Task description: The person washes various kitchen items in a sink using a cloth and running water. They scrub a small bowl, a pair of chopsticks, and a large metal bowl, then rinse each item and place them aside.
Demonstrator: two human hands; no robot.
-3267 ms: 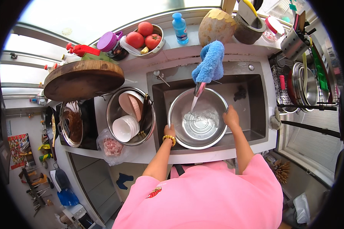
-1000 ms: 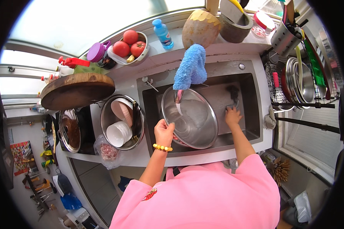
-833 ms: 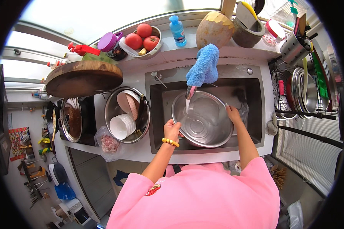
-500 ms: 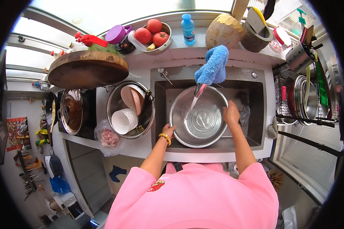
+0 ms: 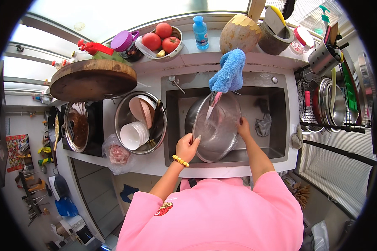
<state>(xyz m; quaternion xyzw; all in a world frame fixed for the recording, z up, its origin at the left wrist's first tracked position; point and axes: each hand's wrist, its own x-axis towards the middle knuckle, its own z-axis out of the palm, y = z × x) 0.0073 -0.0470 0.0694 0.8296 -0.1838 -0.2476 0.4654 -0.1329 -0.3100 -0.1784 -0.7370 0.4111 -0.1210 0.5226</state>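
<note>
A large stainless steel basin [image 5: 215, 140] is tilted in the sink [image 5: 264, 157], its left side raised and its right side lower. My left hand [image 5: 187, 148] grips the left rim, thumb on the near side. At the right rim, my right hand [image 5: 244, 128] holds on with fingers partly hidden beneath or behind the metal. Water runs from the faucet [image 5: 215, 98] into the basin. A fuzzy blue cloth [image 5: 229, 71] hangs over the faucet. In the sink, right of the basin, lies a crumpled clear plastic bag [image 5: 263, 125].
Left of the sink stands a steel bowl [image 5: 163, 133] holding white bowls. Beside it are bagged raw meat [image 5: 118, 154], a lidded pan [image 5: 78, 125] and a round wooden board [image 5: 94, 79]. A dish rack [image 5: 335, 126] is at right; tomatoes [image 5: 151, 41] and a blue bottle [image 5: 200, 33] line the ledge.
The basin has gone from nearly level to tilted toward the right, its left rim lifted. My left hand has risen with that rim, and my right hand has shifted slightly left and lower.
</note>
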